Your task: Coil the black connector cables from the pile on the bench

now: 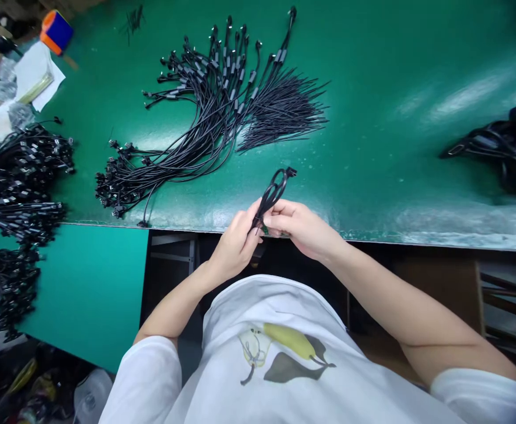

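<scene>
A black cable [273, 191] is wound into a small looped bundle, with its plug end pointing up and to the right. My left hand [239, 240] is closed on the bundle's lower end, just over the table's front edge. Against the right side of the same bundle, my right hand [299, 228] has its thumb and forefinger pinched together where a thin black tie seems to wrap the cable; the fingers hide most of it. Beyond my hands lies a fan of thin black ties [279, 112], touching a spread of unwound black cables [200, 132].
At far left, a thick heap of black cables [23, 182] hangs over a lower green surface [90, 277]. Bundled cables [509, 144] lie at the right end of the green table [394, 147]. Papers [39, 73] and an orange-and-blue object [56, 32] sit back left.
</scene>
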The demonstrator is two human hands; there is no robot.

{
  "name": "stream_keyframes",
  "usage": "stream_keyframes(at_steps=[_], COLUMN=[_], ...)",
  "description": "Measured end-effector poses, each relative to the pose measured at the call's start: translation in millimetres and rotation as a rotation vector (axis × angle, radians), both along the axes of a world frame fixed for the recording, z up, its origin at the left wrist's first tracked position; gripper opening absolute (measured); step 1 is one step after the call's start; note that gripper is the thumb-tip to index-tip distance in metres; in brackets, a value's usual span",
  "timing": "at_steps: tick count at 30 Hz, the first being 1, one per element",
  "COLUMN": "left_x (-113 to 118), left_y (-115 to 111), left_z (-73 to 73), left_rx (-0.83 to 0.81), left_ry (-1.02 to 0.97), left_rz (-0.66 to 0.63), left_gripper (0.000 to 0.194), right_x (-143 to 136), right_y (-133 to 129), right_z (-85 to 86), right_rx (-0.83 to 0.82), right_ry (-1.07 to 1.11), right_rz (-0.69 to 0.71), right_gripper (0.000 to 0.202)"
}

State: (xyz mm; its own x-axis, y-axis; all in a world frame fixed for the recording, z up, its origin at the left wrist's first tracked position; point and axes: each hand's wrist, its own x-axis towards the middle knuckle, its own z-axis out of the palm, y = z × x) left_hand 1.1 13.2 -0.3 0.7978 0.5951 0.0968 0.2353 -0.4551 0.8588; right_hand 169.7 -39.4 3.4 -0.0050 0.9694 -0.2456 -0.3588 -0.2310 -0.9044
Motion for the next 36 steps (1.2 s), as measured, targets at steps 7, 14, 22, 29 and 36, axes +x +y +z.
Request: stream_keyframes(at_steps=[7,14,22,29,36], left_x=[-2.2,-0.4,-5.9,-1.1,23.6], left_y=[0.1,0.7,6.0,3.6,-3.6], left_z=[-5.4,-18.0,-5.7,8.5,13.4], left_rx=[0.4,0.613,0.357,-0.216,-1.061], left_ry=[-0.046,-0.004,0.095,0.119,-0.29], left_rz=[0.148,0.162,0.013,0.08,0.373], left_gripper=[0.064,0.067,0.058,0.042,0.039], right_x=[-8.2,-13.1,2.6,13.5,4.7], right_y=[-0.8,-0.7,4.7,4.0,4.0], right_z=[-3.8,-6.4,-15.8,-14.6,-26.7], right_rx=[-0.018,0.011,0.145,0.282,0.781], right_ry=[-0.057,0.018,-0.379,-1.143,-1.525], right_rz=[-0.018,-0.029,0.037,-0.032,-0.392], right_gripper=[0.03,0.036,0.03,0.014,0.014])
